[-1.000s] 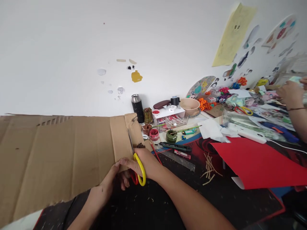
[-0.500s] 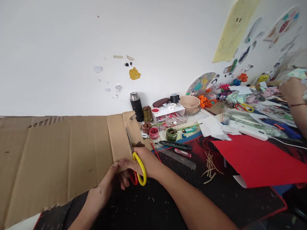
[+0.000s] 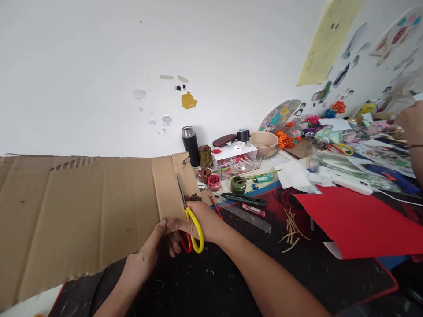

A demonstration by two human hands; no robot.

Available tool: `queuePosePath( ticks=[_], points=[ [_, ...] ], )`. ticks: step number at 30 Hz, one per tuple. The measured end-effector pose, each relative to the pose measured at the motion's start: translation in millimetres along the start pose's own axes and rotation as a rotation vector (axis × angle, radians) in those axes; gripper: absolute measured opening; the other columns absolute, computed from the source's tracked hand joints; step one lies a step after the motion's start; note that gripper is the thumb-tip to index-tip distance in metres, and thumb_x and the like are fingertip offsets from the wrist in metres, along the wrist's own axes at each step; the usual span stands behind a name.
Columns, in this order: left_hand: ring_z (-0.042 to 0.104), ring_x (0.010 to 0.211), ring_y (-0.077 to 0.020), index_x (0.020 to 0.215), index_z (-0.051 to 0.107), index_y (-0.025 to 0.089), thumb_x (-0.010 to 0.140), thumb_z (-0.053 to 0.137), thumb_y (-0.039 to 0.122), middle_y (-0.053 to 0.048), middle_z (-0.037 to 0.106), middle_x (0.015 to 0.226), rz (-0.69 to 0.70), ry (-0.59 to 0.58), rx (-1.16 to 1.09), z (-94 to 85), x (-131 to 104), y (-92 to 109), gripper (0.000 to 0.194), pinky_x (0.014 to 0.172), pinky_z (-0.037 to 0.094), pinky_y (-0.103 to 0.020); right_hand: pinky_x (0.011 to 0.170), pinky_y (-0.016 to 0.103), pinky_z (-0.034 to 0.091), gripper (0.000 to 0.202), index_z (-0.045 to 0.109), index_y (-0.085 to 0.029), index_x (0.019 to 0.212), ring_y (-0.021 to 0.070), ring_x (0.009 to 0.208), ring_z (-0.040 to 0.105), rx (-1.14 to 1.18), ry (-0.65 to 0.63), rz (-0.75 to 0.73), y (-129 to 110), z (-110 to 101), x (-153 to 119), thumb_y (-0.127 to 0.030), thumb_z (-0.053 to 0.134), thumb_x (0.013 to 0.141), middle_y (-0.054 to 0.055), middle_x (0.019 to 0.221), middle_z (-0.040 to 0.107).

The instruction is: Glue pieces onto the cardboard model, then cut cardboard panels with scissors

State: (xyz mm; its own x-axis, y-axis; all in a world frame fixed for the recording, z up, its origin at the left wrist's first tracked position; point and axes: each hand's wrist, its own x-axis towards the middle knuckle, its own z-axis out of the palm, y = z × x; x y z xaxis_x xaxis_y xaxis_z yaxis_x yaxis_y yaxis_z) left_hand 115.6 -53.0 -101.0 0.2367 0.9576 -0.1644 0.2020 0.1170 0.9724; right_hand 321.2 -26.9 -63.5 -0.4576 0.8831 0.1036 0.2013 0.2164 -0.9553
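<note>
A big sheet of corrugated cardboard (image 3: pixel 125 207) spans the left side, its bottom edge torn and uneven. My left hand (image 3: pixel 150 246) pinches its lower right corner, thumb on the front face. Scissors (image 3: pixel 198 233) with one yellow and one red handle loop are in my right hand (image 3: pixel 200 215). One blade lies on the front of the cardboard along a slit near its right end, with a narrow strip (image 3: pixel 187 178) to the right of the slit. The lower blade is hidden behind the sheet. My two hands touch or nearly touch under the corner.
Behind the cardboard stand a black flask (image 3: pixel 191 147) and paint jars (image 3: pixel 238 185). A utility knife (image 3: pixel 243 199), a clear ruler (image 3: pixel 249 219), twigs (image 3: pixel 291 231) and red paper (image 3: pixel 357 220) lie to the right. Another person's hand (image 3: pixel 411 121) is at the far right.
The view has shifted slightly, so most things sit a little farther right. My grip on the cardboard and scissors looks the same. The other person's hand has moved slightly.
</note>
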Motion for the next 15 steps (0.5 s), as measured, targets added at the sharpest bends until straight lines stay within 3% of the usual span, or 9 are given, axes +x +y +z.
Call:
queuePosePath(
  ticks=[5,9,13,15],
  points=[
    [0.065,0.054,-0.0213,0.071,0.073,0.02,0.096,0.046,0.072,-0.008,0.071,0.062,0.023,0.015,-0.102,7.0,-8,11,0.064,0.056,0.056,-0.033,0.061,0.022,0.045,0.06,0.079,-0.018,0.093,0.017,0.071,0.068,-0.008,-0.012,-0.022,-2,-1,0,-0.077,0.077,0.083,0.003,0.081,0.076],
    [0.064,0.051,-0.0221,0.068,0.073,0.02,0.09,0.051,0.078,-0.008,0.07,0.059,0.015,0.008,-0.125,7.7,-7,13,0.067,0.052,0.055,-0.034,0.061,0.023,0.045,0.063,0.078,-0.018,0.094,0.017,0.07,0.067,0.014,-0.031,-0.04,-5,-3,-1,-0.08,0.072,0.086,0.002,0.077,0.074],
    [0.064,0.052,-0.0219,0.073,0.075,0.019,0.093,0.048,0.076,-0.009,0.071,0.061,0.045,0.03,-0.061,7.6,-9,17,0.066,0.052,0.054,-0.034,0.058,0.023,0.044,0.063,0.077,-0.019,0.092,0.0164,0.065,0.066,0.015,-0.095,-0.045,-6,-3,-2,-0.08,0.061,0.094,0.0,0.069,0.071],
    [0.065,0.055,-0.0218,0.075,0.076,0.019,0.099,0.043,0.071,-0.009,0.073,0.065,0.057,0.037,-0.011,8.1,-13,21,0.066,0.056,0.055,-0.033,0.058,0.024,0.042,0.063,0.075,-0.019,0.085,0.0163,0.065,0.065,-0.034,-0.044,-0.027,-7,-1,-2,-0.079,0.059,0.096,0.0,0.068,0.07]
  ],
)
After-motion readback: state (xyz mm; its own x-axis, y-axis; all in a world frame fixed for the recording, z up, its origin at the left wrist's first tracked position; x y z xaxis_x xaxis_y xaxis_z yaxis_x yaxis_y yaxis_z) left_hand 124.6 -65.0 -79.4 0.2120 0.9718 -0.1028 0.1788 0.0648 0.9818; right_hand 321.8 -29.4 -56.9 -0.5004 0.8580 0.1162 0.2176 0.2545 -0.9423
